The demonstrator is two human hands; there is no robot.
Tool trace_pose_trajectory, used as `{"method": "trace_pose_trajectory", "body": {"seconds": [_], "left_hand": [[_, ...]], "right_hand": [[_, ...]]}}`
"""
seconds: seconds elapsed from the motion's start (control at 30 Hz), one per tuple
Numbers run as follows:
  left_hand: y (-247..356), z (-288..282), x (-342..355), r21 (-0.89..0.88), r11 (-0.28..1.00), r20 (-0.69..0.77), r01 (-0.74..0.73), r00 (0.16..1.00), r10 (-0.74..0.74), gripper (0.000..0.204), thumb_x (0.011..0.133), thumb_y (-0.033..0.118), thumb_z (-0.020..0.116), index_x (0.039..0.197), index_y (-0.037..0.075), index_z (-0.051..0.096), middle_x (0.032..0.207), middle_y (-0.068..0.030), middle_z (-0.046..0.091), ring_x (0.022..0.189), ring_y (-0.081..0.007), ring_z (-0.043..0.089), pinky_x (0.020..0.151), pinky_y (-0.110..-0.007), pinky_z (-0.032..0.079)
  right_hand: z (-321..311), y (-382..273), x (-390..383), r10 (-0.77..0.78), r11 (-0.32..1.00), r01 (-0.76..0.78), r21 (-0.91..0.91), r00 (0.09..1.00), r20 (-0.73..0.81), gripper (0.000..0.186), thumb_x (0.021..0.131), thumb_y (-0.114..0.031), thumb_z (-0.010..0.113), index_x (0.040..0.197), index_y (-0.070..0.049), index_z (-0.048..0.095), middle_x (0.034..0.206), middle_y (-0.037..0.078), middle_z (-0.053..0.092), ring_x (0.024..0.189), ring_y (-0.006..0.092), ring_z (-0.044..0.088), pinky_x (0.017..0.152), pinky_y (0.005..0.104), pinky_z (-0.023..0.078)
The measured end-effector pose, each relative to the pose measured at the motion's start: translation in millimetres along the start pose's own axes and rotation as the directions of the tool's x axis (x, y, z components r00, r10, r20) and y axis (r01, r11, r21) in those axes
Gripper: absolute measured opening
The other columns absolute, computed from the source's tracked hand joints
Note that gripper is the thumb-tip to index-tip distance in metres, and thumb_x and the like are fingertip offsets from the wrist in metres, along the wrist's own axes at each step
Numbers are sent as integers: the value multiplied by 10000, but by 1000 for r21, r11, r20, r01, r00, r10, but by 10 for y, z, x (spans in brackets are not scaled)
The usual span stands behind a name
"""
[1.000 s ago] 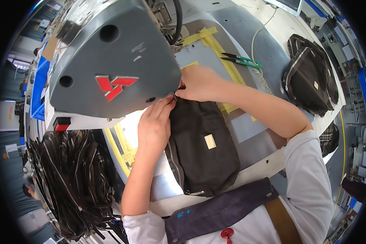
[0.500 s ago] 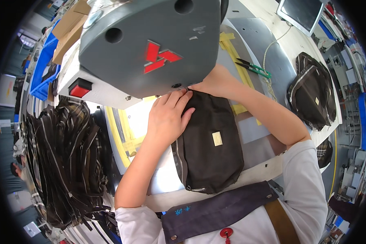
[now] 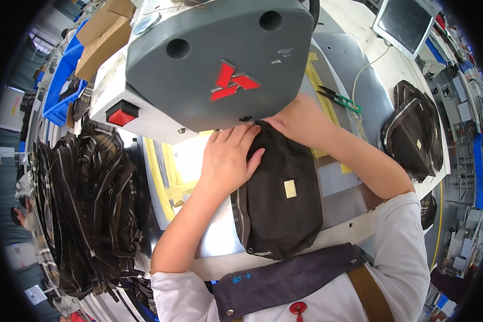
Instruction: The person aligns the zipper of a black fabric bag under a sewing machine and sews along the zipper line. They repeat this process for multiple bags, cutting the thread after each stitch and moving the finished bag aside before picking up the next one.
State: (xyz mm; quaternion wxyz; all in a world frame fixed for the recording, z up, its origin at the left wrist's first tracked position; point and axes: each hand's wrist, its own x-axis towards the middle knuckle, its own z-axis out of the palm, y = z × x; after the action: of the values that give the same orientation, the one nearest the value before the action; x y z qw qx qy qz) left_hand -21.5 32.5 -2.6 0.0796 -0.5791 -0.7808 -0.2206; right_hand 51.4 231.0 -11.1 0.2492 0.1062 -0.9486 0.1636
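Work looks unfinished: the dark pouch [image 3: 273,206] extends toward us from the outstretched, resting fingers [image 3: 235,135] of our left hand [image 3: 225,161]; the machine head [image 3: 198,70] hides whether our right hand [image 3: 303,122] grips it. Untouched zippered pieces [image 3: 83,214] hang left of the fingers.

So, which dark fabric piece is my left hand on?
The middle piece, its upper end under your left hand; the dark pile at left and the dark pieces at right lie apart from that hand.
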Motion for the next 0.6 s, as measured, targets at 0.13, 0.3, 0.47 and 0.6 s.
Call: {"method": "trace_pose_trajectory", "body": {"seconds": [0.13, 0.3, 0.47, 0.6], "left_hand": [[10, -4, 12, 17, 1000, 14, -7, 1000, 7, 396, 774, 208, 715, 1128, 53, 629, 1119, -76, 608, 1026, -265, 585, 867, -385, 472], [46, -9, -20, 29, 999, 43, 15, 999, -16, 439, 766, 207, 715, 1162, 47, 614, 1149, -86, 601, 1047, -269, 578, 886, -389, 477], [72, -14, -28, -19, 999, 32, 40, 999, -39, 469, 745, 145, 705, 1189, 43, 598, 1188, -98, 606, 1055, -288, 590, 889, -394, 492], [-6, 8, -54, -83, 994, 12, 72, 997, -71, 477, 747, 152, 700, 1199, 32, 602, 1167, -92, 612, 1010, -281, 606, 861, -385, 494]], "right_hand": [[78, -10, -12, -136, 982, 134, -132, 991, -11, 73, 738, -95, 631, 803, -65, 647, 867, 41, 584, 880, 199, 593, 692, 322, 528], [23, -126, -79, -131, 972, 143, -188, 989, 76, 137, 751, -114, 603, 851, -22, 622, 892, 50, 570, 861, 189, 584, 689, 320, 517], [21, -143, -171, -84, 976, 97, -194, 994, 73, 163, 766, -125, 585, 890, -25, 617, 907, 48, 563, 860, 183, 577, 691, 307, 490], [33, -127, -156, -98, 974, 110, -196, 993, 68, 164, 761, -126, 587, 886, -26, 626, 901, 45, 559, 847, 178, 572, 692, 299, 469]]}}
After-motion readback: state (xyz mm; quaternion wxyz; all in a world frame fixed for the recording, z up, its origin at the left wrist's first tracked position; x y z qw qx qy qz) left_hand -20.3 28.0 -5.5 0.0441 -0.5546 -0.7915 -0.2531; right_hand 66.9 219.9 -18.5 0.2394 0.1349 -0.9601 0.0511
